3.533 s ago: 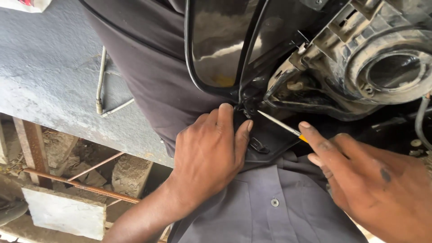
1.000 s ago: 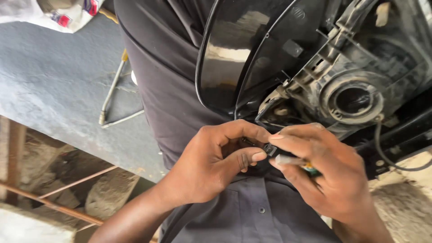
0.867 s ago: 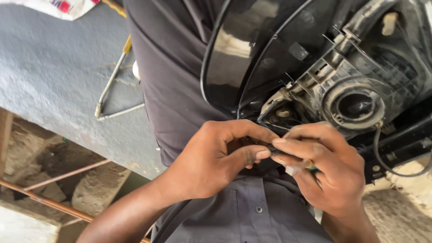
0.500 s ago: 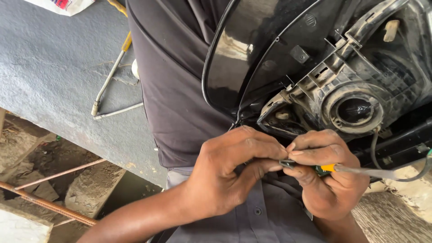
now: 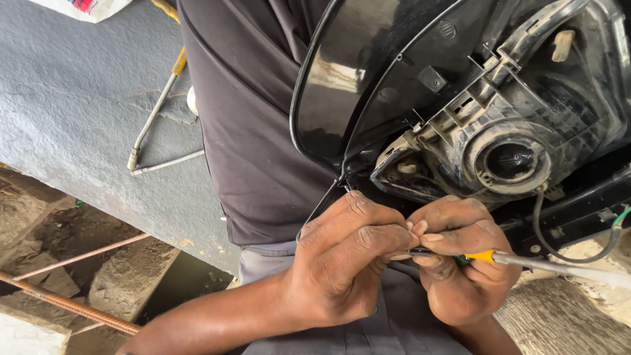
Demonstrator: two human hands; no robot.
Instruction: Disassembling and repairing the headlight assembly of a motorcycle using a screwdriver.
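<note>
Here, head view: left hand and right hand meet fingertip to fingertip at 6 o'clock below headlight housing. Right grip closed on screwdriver, yellow collar showing, steel shaft running out toward 3 o'clock. Left grip pinched shut on small dark piece at handle end; what it is, cannot tell. Dark visor at 12 o'clock, loose wire at 3. Judgement: keep pinch firm, shaft clear of wire, wrists braced.
</note>
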